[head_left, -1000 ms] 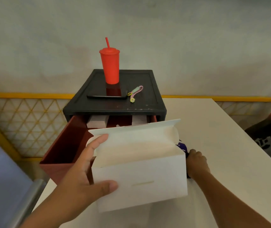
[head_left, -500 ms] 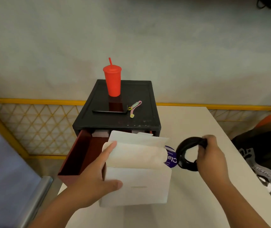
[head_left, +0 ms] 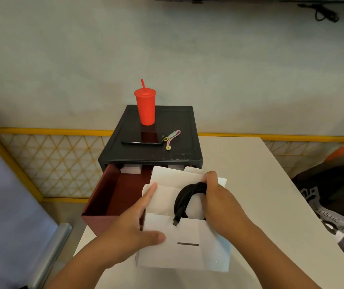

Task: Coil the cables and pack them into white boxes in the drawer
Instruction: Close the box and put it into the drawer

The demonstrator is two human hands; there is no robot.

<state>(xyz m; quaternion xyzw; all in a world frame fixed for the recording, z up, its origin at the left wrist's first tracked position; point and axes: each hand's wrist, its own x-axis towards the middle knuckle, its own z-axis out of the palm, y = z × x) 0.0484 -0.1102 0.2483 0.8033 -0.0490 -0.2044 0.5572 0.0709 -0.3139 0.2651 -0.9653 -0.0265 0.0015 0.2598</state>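
Note:
A white cardboard box (head_left: 187,251) stands open on the white table, its flaps up. My left hand (head_left: 133,228) holds its left side, thumb on the front face and index finger along the left flap. My right hand (head_left: 214,197) grips a coiled black cable (head_left: 184,198) and holds it inside the box's opening; one plug end hangs over the front wall. Behind the box, the dark red drawer (head_left: 112,197) of a black cabinet (head_left: 152,151) is pulled out. Two white boxes (head_left: 131,168) sit at its back, partly hidden under the cabinet top.
On the cabinet top stand a red cup with a straw (head_left: 145,105), a black phone (head_left: 143,139) and a small pink and green strap (head_left: 172,138). A black and orange bag (head_left: 333,197) lies right of the table (head_left: 250,184). A yellow lattice railing (head_left: 41,161) runs behind.
My right hand lifted the coiled cable from beside the box and brought it left, down into the open box. The view has pulled back and tilted upward.

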